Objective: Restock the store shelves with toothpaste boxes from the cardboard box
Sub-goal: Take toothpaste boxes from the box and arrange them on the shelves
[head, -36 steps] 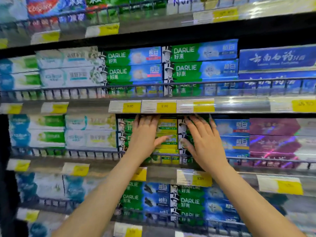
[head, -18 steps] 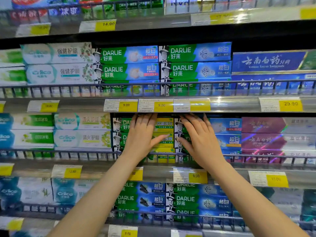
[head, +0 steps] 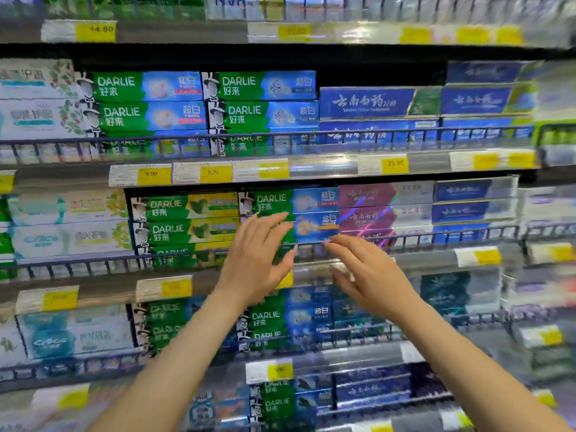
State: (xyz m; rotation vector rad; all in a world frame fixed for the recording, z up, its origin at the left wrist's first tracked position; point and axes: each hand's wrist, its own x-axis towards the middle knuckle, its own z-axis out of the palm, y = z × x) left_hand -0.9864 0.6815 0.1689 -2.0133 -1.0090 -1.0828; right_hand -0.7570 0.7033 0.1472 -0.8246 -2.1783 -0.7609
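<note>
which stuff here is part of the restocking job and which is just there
Part of the job:
- left hand and right hand, both open and holding nothing
- green and blue Darlie boxes on the middle shelf, just beyond the fingertips
- wire rail fronting that shelf

Just there:
- purple boxes
- dark blue boxes on the shelf above
- yellow price tags

- The left hand [head: 254, 260] covers part of the green-and-blue boxes [head: 314, 213] on the middle shelf [head: 420, 260]; whether its fingers [head: 274, 221] touch them cannot be told.
- The right hand [head: 371, 275] hides the shelf's rail and a price tag [head: 286, 280] behind it.
- Both forearms run off the bottom edge.
- Everything to the right is smeared: the purple boxes [head: 367, 210] and far blue boxes [head: 467, 201] cannot be read.
- Most yellow tags are too blurred for prices.
- The bottom rows dissolve into streaks.
</note>
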